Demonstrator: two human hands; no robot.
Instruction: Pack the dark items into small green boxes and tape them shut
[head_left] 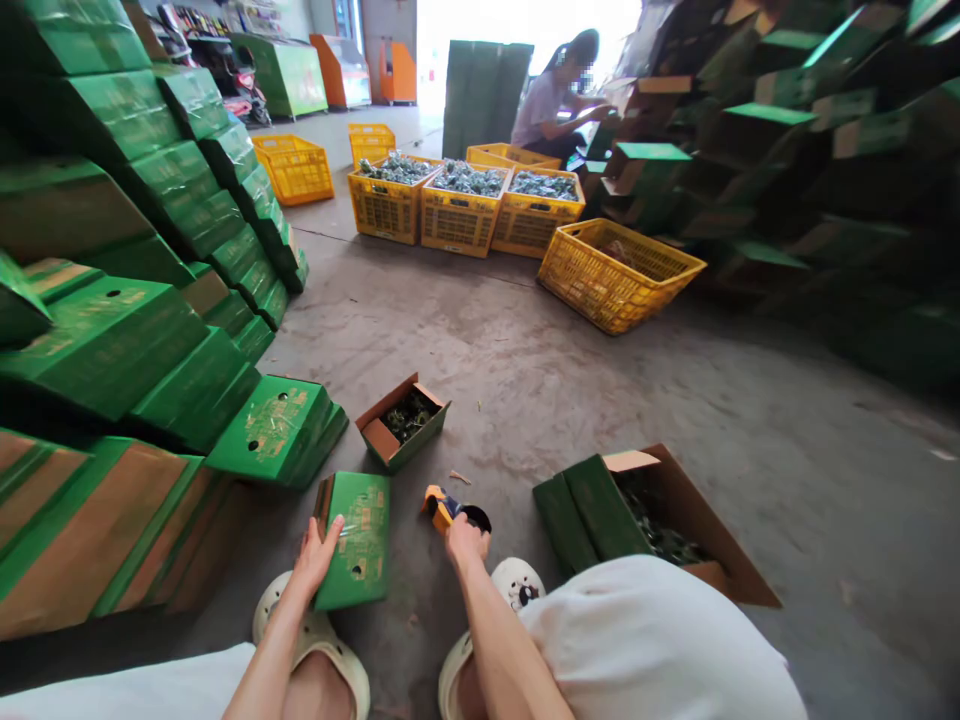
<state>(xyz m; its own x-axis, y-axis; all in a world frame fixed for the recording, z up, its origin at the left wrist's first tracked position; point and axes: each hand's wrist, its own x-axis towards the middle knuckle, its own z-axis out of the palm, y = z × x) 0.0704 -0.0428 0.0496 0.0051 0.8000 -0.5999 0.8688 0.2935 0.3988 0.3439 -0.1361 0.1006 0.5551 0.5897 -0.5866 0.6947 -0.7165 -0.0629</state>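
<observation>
My left hand grips the left side of a small green carton with gold print, its thumb lying on the printed face and its fingers partly hidden. The carton stands between my feet, apart from the other boxes. Held in my right hand is a tape dispenser, orange and dark blue with a dark roll, just above the floor. Beyond the carton sits an open box with dark greenish contents. To the right, a larger open carton holds similar dark pieces, too small to make out.
Stacked green cartons rise along the left. Yellow crates filled with greyish-green pieces stand ahead, and another yellow crate sits nearer on the right. Behind them a person sits beside blurred stacks of boxes.
</observation>
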